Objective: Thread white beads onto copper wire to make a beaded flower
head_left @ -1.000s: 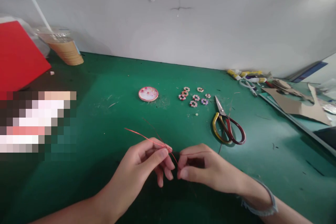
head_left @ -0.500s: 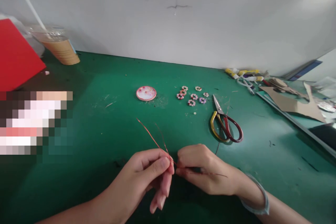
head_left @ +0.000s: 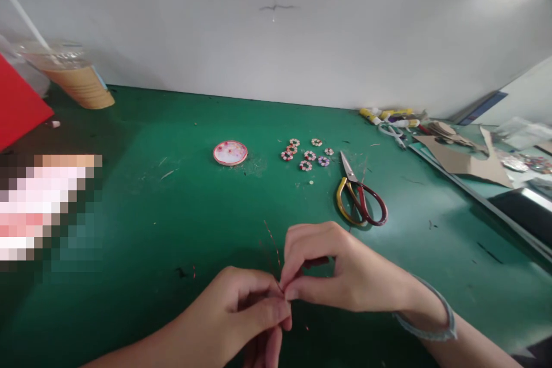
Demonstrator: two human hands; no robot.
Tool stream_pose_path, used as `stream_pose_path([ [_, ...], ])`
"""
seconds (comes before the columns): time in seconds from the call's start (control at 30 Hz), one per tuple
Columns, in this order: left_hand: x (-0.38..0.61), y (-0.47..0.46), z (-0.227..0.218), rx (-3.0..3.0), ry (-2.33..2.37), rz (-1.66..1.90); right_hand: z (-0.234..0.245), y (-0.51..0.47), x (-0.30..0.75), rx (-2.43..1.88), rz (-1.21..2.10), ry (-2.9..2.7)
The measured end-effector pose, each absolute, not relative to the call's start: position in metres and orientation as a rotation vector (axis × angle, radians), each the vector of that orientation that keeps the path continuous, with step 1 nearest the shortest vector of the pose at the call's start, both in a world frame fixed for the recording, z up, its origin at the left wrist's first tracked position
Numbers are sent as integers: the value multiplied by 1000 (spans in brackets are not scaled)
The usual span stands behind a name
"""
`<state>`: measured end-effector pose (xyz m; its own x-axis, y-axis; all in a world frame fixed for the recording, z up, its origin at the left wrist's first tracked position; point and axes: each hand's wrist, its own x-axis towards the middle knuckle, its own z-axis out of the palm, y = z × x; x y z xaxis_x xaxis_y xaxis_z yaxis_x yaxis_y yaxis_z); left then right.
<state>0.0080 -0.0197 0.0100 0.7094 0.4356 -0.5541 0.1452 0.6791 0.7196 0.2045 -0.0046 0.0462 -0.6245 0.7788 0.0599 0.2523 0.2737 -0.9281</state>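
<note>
Thin reddish copper-coloured wire (head_left: 272,240) rises from between my fingertips. My left hand (head_left: 254,310) pinches it between thumb and forefinger, the other fingers curled beneath. Touching the left fingertips, my right hand (head_left: 330,270) also pinches at the wire with thumb and forefinger; a light blue band circles that wrist. The exact spot both hands grip is hidden by the fingers. Beyond my right hand lie scissors (head_left: 360,195) with one yellow and one red handle. Several small beaded rings (head_left: 309,156) lie left of the blades, near a round white dish (head_left: 230,153) with a red rim.
A plastic cup (head_left: 81,83) with a straw leans at the back left beside a red sheet (head_left: 21,103). At the right are cut cardboard (head_left: 470,158), white-handled scissors (head_left: 392,133) and yellow tubes (head_left: 371,116). A grey wall (head_left: 172,23) closes off the green table's back.
My right hand has shifted up and left, its fingertips now meeting my left hand's. The left hand has dropped slightly. The long wire end pointing up-left has left view; the whole view has shifted.
</note>
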Motion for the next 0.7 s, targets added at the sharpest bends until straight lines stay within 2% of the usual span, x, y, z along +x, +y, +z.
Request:
stream_pose_path([
  [0.4,2,-18,8,1015,841,43,70,5,181,-790,1223,-2562],
  [0.6,2,-12,3,967,718,329,68,-4,193,-1199,954,-2291],
  [0.7,-1,-8,7,965,710,372,57,-8,201,-1254,1032,-2331],
])
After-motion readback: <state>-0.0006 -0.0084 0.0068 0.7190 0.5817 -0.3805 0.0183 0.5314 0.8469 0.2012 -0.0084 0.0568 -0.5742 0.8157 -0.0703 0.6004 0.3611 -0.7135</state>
